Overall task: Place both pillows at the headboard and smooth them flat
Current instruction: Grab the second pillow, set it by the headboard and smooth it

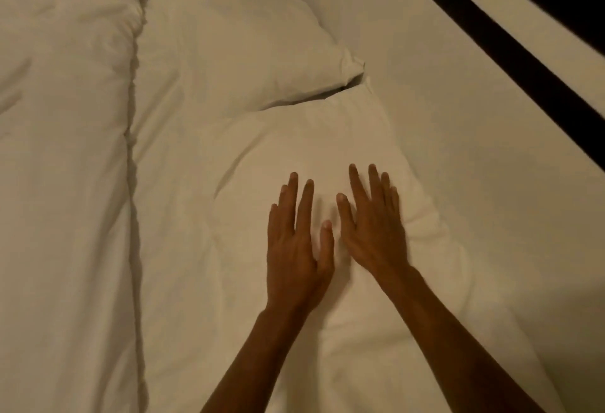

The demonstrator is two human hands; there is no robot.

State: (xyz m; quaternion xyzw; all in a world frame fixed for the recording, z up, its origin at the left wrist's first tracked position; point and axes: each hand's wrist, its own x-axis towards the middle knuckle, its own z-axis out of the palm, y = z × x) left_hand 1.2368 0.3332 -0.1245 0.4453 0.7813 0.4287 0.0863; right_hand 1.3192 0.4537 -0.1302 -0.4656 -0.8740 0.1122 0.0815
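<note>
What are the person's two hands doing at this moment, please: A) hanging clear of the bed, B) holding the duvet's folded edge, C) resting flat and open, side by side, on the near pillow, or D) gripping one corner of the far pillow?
C: the left hand and right hand lie palm down with fingers spread on the near pillow, gripping nothing; the far pillow is untouched.
</note>
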